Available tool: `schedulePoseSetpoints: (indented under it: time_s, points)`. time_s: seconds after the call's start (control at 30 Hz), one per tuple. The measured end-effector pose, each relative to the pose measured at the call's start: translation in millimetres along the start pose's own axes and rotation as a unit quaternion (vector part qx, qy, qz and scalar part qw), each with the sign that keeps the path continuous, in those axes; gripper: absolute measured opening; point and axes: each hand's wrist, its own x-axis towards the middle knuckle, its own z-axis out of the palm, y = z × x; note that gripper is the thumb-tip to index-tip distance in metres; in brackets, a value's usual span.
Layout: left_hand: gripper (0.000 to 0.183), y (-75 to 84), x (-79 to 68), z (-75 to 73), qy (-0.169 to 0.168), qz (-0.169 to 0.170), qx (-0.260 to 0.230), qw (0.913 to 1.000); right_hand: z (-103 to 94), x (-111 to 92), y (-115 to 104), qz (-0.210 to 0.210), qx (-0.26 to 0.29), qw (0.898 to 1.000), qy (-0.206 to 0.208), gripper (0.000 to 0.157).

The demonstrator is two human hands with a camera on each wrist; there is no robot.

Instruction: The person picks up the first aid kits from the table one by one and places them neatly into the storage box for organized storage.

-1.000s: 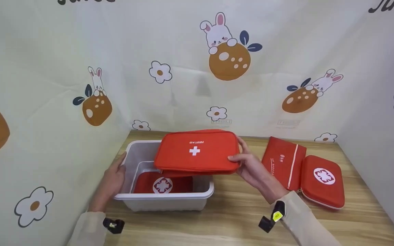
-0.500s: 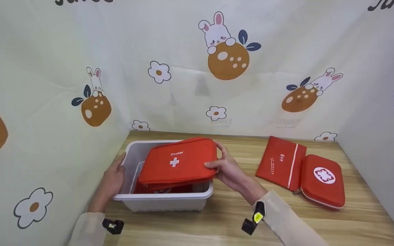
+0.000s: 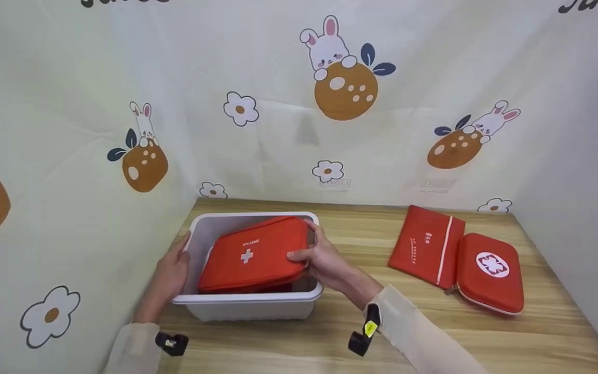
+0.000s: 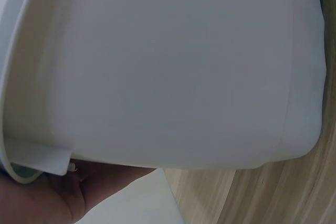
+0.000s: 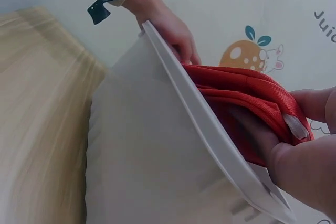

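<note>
A red soft first-aid pouch with a white cross lies tilted inside the white plastic bin, its right end higher than its left. My right hand grips that right end, thumb on top and fingers beneath, as the right wrist view of the pouch confirms. My left hand holds the bin's left rim; in the left wrist view, part of the left hand shows behind the bin wall. A red case at the bin's bottom is almost wholly covered by the pouch.
To the right on the wooden table lie a flat red pouch with a white stripe and a red hard case with a white round emblem, side by side. A printed curtain encloses the back and sides.
My right hand has moved left and down, bringing the first-aid pouch from above the bin's right side into it. The case below became covered. My left hand has stayed on the rim.
</note>
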Motion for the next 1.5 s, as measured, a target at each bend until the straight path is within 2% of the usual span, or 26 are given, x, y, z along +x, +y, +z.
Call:
schedulePoseSetpoints:
  time_s: [0.37,0.73,0.87,1.03,1.17,1.37,1.5]
  points:
    - [0.056,0.1,-1.2,-0.3,0.000,0.001,0.001,1.0000,10.2,6.9,4.6,0.005,-0.015,1.000,-0.021,0.094]
    - [0.056,0.4,-3.2,-1.1,-0.005,0.003,0.001,1.0000,9.4,16.1,5.6,0.025,-0.103,0.994,0.007,0.093]
    - [0.056,0.9,-3.5,-1.2,-0.008,0.003,-0.003,1.0000,12.6,17.0,4.5,0.030,-0.144,0.989,0.023,0.077]
    - [0.056,0.6,-3.0,-1.8,-0.008,0.000,-0.006,1.0000,16.2,19.5,-0.4,0.030,-0.210,0.976,0.056,0.041]
    - [0.057,0.5,-2.3,-1.6,-0.013,-0.009,-0.008,0.9998,18.1,20.9,-2.4,0.031,-0.243,0.966,0.080,0.016]
    - [0.058,1.0,-0.9,-0.6,-0.022,-0.020,-0.012,0.9995,20.7,20.9,-2.0,0.029,-0.266,0.958,0.107,0.031]
    - [0.057,0.8,-0.8,-1.1,-0.019,-0.015,-0.011,0.9996,21.9,19.0,-3.0,0.042,-0.289,0.950,0.107,0.024]
